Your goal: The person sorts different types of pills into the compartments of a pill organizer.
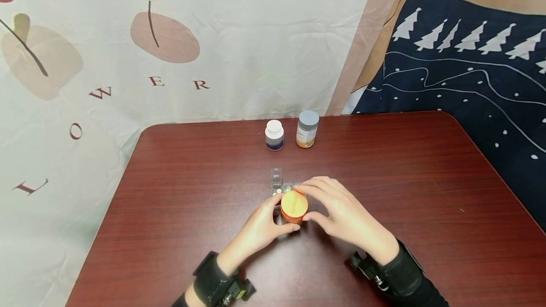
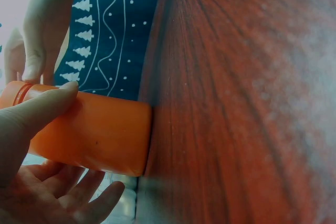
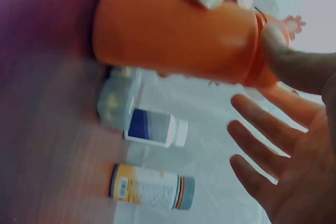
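An orange bottle [image 2: 105, 132] stands upright on the table, its orange cap [image 1: 294, 203] facing up. My left hand [image 1: 264, 226] holds the bottle's body, thumb on the near side and fingers round the far side. With thumb and index finger, my right hand [image 1: 337, 210] pinches the cap at the top; its other fingers are spread apart from the bottle in the right wrist view. Just behind the bottle lies a clear pill organizer [image 1: 277, 176] with a raised lid and small pale pills inside, partly hidden by the bottle and hands.
Toward the table's back edge stand a white-capped bottle [image 1: 275, 135] with a dark blue label and a grey-capped bottle [image 1: 306, 130] with a white and yellow label. A pale printed cloth [image 1: 256, 37] hangs behind the brown table [image 1: 179, 193]; a dark blue cloth [image 1: 460, 79] is at the right.
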Action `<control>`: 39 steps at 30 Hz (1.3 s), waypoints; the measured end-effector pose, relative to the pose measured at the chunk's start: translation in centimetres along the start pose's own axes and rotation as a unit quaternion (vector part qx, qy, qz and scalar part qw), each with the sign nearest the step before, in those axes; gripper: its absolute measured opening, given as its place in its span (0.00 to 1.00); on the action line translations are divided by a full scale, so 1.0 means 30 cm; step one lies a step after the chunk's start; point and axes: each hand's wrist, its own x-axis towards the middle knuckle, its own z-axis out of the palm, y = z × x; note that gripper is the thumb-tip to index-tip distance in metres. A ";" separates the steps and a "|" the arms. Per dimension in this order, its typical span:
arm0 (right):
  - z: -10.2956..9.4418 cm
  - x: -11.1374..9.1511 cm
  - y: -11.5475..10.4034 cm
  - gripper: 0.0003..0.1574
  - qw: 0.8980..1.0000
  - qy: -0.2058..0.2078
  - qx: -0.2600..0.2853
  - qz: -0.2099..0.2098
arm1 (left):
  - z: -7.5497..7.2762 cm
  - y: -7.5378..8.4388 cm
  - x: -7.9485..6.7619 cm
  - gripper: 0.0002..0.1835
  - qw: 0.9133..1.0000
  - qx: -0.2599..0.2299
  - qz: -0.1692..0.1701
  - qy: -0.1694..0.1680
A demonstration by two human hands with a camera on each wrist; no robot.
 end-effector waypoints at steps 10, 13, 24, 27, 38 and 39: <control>-0.005 -0.002 0.008 0.33 1.000 -0.003 0.005 0.003 | 0.002 -0.002 0.000 0.36 1.000 -0.003 0.002 0.000; 0.007 0.000 -0.006 0.38 1.000 -0.004 0.010 0.007 | 0.002 -0.002 0.001 0.35 1.000 -0.002 0.005 0.002; 0.087 0.009 -0.055 0.40 0.995 0.089 -0.025 -0.025 | 0.000 -0.004 -0.003 0.33 1.000 0.006 -0.003 0.002; 0.102 0.010 -0.062 0.40 0.992 0.118 -0.044 -0.016 | 0.001 -0.003 -0.004 0.33 1.000 -0.001 -0.003 0.002; 0.104 0.008 -0.053 0.48 0.993 0.101 -0.059 -0.011 | -0.002 0.001 -0.004 0.37 1.000 0.001 -0.011 -0.005; 0.096 0.007 -0.048 0.49 0.996 0.081 -0.047 -0.010 | -0.003 0.002 -0.003 0.37 1.000 0.005 -0.010 -0.005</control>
